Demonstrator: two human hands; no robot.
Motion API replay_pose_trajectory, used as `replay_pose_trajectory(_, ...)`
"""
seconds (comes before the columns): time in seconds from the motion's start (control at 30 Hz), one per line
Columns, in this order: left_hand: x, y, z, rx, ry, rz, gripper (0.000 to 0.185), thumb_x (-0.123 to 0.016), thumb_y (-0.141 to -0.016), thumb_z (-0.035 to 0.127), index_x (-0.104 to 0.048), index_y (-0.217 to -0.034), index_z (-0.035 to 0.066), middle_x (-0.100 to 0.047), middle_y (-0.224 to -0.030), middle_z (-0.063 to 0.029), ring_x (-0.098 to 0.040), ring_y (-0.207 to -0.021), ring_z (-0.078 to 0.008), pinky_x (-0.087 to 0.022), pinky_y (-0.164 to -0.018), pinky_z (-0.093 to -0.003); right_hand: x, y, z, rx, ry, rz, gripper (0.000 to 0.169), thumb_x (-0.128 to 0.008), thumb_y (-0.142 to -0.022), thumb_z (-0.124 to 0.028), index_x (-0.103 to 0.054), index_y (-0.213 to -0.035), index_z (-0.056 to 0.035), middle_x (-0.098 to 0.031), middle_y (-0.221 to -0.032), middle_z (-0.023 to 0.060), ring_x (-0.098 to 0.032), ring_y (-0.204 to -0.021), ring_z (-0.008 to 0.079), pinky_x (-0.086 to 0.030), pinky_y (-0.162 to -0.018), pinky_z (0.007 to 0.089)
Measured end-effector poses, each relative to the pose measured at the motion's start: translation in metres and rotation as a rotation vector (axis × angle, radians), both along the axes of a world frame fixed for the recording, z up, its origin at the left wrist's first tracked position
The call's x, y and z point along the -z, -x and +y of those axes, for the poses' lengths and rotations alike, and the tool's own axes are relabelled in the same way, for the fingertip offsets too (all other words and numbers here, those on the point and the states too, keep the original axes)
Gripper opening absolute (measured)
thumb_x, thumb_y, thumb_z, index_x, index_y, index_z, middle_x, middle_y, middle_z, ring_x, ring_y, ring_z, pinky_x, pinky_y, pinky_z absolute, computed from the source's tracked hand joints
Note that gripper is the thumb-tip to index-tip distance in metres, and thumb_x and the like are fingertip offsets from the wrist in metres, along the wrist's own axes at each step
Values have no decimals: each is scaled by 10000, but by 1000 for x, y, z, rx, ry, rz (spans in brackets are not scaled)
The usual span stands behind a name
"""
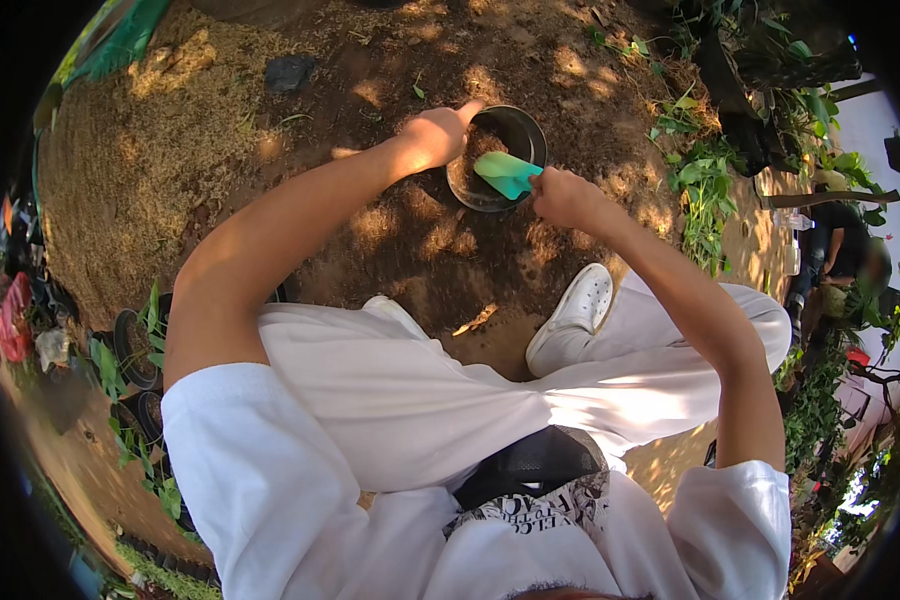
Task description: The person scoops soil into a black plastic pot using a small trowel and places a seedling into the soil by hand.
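Observation:
A round dark plastic pot [534,129] rests on the soil in front of me, with brown soil [486,140] inside. My left hand [436,136] is at its left rim, gripping it, with one finger stretched along the edge. In my right hand [570,198] is the handle of a green and teal hand trowel [506,172]. The trowel's blade lies over the inside of the pot, above the soil. My right fist hides most of the handle.
Dry tan husk-like material [135,165] covers the ground at left, near a dark stone-like lump [289,73]. Potted plants [135,349] stand by my left elbow. Leafy vines [701,187] trail at right; beyond them sits another person [844,244]. My white clog [574,311] is below the pot.

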State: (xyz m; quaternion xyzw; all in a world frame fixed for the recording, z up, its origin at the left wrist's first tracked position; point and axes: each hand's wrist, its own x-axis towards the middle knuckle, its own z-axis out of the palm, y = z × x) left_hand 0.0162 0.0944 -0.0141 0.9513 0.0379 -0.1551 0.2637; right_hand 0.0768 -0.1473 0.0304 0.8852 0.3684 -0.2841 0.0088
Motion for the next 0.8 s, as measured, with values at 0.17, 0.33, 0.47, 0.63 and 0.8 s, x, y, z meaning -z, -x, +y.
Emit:
replay_pose_trajectory(0.17,-21,22,-17,-210,295,304,688,-499,-931,60,-158,-1524,-19,-667,-1067,-293,-702,-892,-350,-548,-709,-443,-34,-18,12,159,22,351,335,-499,-935,-206,-666,-1126,12,-669,-746,181,-694,-664,303,-535,-615,441)
replay_pose_trajectory(0.33,0,22,-15,-182,223,235,720,-480,-930,19,-109,-1546,-22,-671,-1047,-284,-697,-869,-335,-541,-717,-463,-12,-1,22,412,-23,544,359,-475,-973,-220,-613,-1200,21,-548,-630,56,-505,-459,150,-427,-430,350)
replay_pose_trajectory(0.47,5,22,-14,-115,175,180,743,-460,-927,20,-72,-1560,-18,-672,-970,-282,-688,-837,-368,-527,-718,-477,-10,4,6,533,45,737,433,-472,-999,-258,-546,-1354,-21,-524,-671,21,-438,-457,112,-378,-404,309)
replay_pose_trajectory(0.63,9,29,-12,-67,123,148,765,-532,-930,37,-84,-1548,-3,-655,-1088,-293,-661,-983,-431,-509,-788,-520,-20,10,5,539,144,709,484,-457,-1014,-264,-469,-1470,-105,-503,-680,7,-410,-450,96,-360,-401,285)
replay_pose_trajectory(0.8,23,25,-19,-64,114,71,703,-527,-952,91,-129,-1522,-10,-653,-1031,-324,-667,-951,-440,-512,-779,-518,-7,1,-8,464,92,642,503,-485,-997,-234,-484,-1481,-94,-506,-606,43,-451,-412,153,-390,-366,347)
